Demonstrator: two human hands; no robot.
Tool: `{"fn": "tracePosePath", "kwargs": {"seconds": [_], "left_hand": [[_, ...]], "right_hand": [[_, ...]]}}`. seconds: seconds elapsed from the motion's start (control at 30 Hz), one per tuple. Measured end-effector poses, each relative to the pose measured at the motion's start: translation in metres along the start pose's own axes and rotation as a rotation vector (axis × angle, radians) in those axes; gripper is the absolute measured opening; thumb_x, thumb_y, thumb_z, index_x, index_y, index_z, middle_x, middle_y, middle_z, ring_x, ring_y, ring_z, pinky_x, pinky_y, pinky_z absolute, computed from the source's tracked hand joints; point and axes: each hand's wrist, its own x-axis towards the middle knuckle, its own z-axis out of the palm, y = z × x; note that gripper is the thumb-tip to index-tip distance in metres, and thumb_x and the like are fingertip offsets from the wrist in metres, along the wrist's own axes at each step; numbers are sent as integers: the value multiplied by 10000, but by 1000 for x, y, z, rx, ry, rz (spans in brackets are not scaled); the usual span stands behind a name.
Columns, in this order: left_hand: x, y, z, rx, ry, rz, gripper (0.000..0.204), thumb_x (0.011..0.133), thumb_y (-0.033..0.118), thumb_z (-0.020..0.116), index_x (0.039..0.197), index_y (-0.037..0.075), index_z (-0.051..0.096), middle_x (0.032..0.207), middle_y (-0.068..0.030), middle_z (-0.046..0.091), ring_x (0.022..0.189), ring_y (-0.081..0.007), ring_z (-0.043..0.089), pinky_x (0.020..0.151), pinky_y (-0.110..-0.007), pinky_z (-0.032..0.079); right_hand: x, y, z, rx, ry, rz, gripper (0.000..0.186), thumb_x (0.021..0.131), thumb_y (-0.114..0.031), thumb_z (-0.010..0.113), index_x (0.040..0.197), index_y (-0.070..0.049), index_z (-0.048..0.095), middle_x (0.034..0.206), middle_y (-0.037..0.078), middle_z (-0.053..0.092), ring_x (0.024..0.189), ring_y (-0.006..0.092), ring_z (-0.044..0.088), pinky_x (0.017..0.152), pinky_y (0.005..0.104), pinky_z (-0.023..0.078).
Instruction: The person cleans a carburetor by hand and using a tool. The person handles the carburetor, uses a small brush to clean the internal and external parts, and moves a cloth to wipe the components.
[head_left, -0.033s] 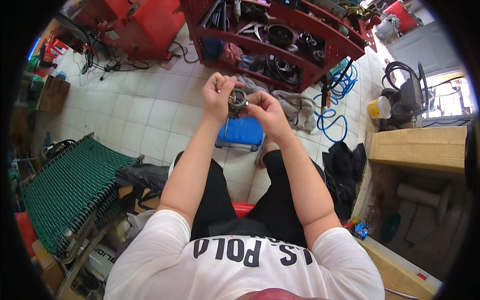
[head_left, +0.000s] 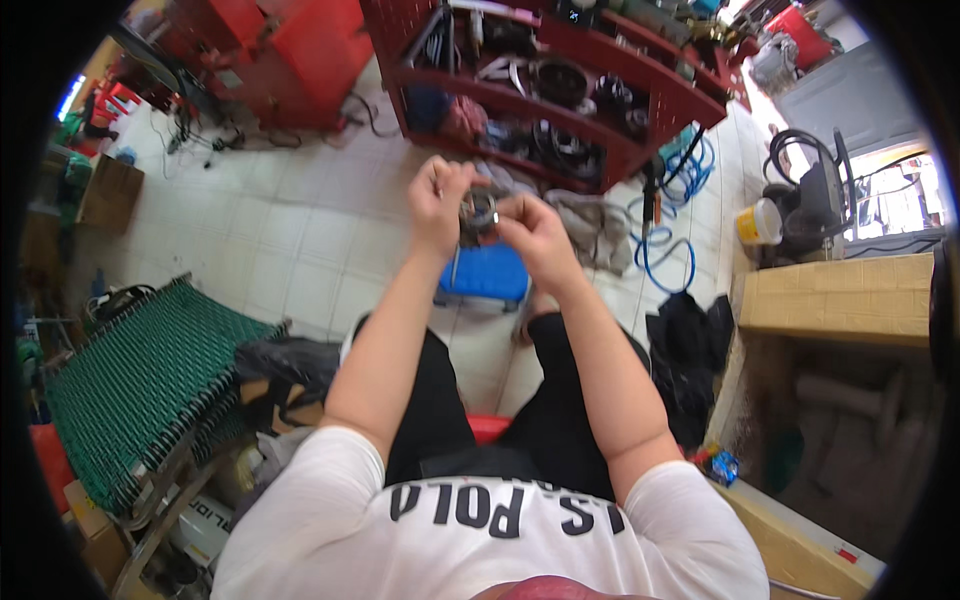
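Out in front of me, both hands hold a small dark metal ring-shaped part [head_left: 479,222] with an open middle. My left hand [head_left: 436,205] is closed on its left side, fingers curled. My right hand [head_left: 535,232] pinches the right edge between thumb and fingers, where a bright metal spot shows. A thin rod hangs down below the ring; whether it is attached to the part or held by my left hand I cannot tell. Beneath my hands a blue plastic stool or box [head_left: 485,275] stands on the tiled floor. Motion blur hides the part's finer detail.
A red shelf cart [head_left: 625,165] with metal parts and tools stands ahead, grey rags [head_left: 595,228] at its foot. A blue hose [head_left: 662,262] coils on the right, near a white-and-yellow bucket [head_left: 760,222]. At left is a green woven cot [head_left: 150,380]; red machinery [head_left: 300,75] stands beyond.
The whole view has shifted slightly and blurred, with the scene sitting a little lower in the picture. Both hands keep their hold on the ring-shaped part.
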Motion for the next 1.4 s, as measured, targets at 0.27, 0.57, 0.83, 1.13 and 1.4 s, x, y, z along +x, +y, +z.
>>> {"fn": "tracePosePath", "kwargs": {"seconds": [0.27, 0.57, 0.83, 1.13, 1.4], "left_hand": [[4, -7, -5, -153, 91, 10, 310, 1019, 168, 726, 865, 155, 457, 922, -134, 721, 657, -81, 614, 519, -209, 456], [2, -10, 0, -85, 145, 14, 318, 1020, 147, 717, 860, 176, 443, 854, -20, 610, 906, -130, 690, 589, -232, 480], [8, -30, -11, -21, 184, 60, 330, 1028, 151, 708, 832, 175, 443, 872, -27, 644, 891, -115, 686, 617, -248, 480], [9, -23, -7, -133, 269, -76, 343, 1020, 163, 722, 809, 175, 452, 861, -29, 646, 853, -120, 669, 673, -263, 485], [8, -14, -9, -219, 289, -137, 317, 1022, 148, 717, 815, 168, 478, 914, -62, 699, 913, -129, 689, 712, -275, 496]], "right_hand": [[4, -4, 9, -43, 41, -11, 152, 1014, -62, 685, 1116, 38, 631, 1033, 83, 713, 936, 155, 710, 872, 317, 591], [-1, -14, 7, -475, 167, -112, 181, 1001, -54, 722, 1165, 23, 728, 966, 63, 751, 794, 110, 701, 731, 261, 571], [0, -23, 13, -692, 166, -152, 190, 964, -100, 735, 1125, -6, 699, 865, 174, 766, 744, 287, 748, 704, 378, 572], [1, -22, -1, -128, 136, 45, 119, 1069, -126, 615, 1154, -62, 562, 806, 98, 726, 628, 134, 633, 589, 283, 495], [7, -29, -12, 564, 201, 41, 287, 1155, -278, 480, 1198, -41, 636, 974, 107, 745, 737, 173, 673, 697, 327, 550]]}}
